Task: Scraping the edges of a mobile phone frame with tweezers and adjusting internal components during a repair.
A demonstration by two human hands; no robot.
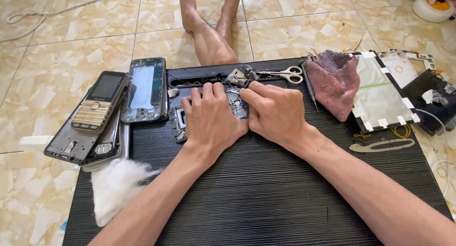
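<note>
Black ribbed board (266,189) on tiled floor; left hand (211,117), right hand (275,113) both closed on dismantled phone frame (236,105)

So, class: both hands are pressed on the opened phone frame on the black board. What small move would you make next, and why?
Probably keep the left hand flat on the phone frame to steady it while the right hand works its fingertips at the frame's top edge. Both hands cover the part, and the scissors lie untouched just beyond.
</note>
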